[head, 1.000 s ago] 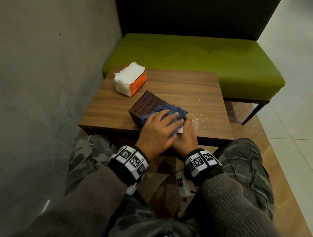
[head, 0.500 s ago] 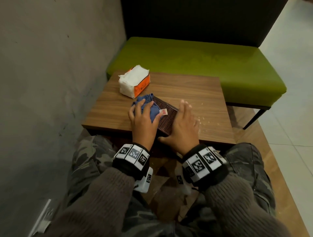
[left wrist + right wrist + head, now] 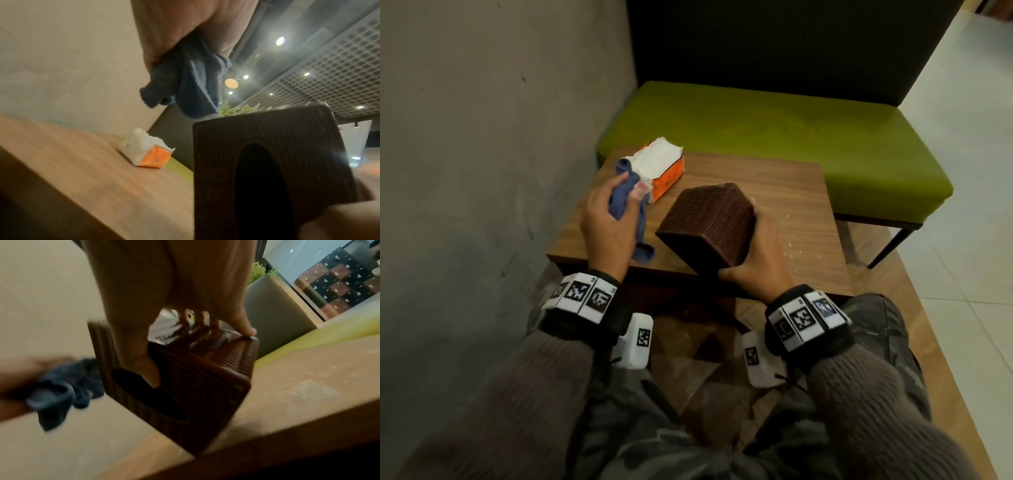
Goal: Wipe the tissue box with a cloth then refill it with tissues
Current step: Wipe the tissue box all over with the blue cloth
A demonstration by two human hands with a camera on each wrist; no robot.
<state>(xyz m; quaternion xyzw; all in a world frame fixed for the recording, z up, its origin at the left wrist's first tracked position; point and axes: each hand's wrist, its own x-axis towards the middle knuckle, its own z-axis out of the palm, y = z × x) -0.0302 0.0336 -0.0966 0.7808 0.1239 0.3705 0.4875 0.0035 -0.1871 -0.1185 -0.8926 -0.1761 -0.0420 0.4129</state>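
Note:
My right hand [image 3: 755, 250] grips the brown ribbed tissue box [image 3: 709, 226], tipped up off the wooden table [image 3: 784, 185] with its oval slot [image 3: 148, 394] turned toward me. The thumb sits at the slot's edge and the fingers wrap the far side. My left hand [image 3: 607, 219] holds a crumpled blue cloth [image 3: 626, 202] to the left of the box, apart from it; a corner of the cloth [image 3: 191, 81] hangs down. An opened orange and white tissue pack [image 3: 659, 171] lies at the table's far left corner.
A green cushioned bench [image 3: 774, 137] with a dark backrest runs behind the table. A grey wall [image 3: 482, 137] closes in the left side. White crumbs [image 3: 787, 240] speckle the table right of the box. My knees sit under the near table edge.
The cloth hand has come off the box and moved left. The right hand has lifted and tipped the box, which lay flat before, onto its end.

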